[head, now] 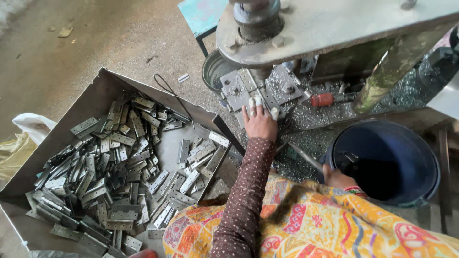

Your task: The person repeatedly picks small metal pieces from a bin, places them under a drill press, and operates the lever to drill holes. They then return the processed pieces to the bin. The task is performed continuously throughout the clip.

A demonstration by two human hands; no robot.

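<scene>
My left hand (259, 123), in a brown dotted sleeve with white tape on its fingertips, reaches forward to the press machine (334, 24). Its fingers press on a grey hinge plate (248, 81) lying on the machine's bed, just under the ram (256, 16). My right hand (336, 177) is low at the right, beside the rim of a blue bucket (420, 157). It is closed on the end of a flat metal bar (306, 158) that slants up to the left. Patterned yellow cloth (311, 224) partly hides this hand.
A large sheet-metal tray (91, 95) at the left holds several grey hinge plates (119, 162) in a heap. Metal shavings (330, 112) cover the machine bed, where a red-handled tool (322, 99) lies. A metal bowl (213, 69), a blue stool (201, 16) and plastic bags (21, 138) stand around.
</scene>
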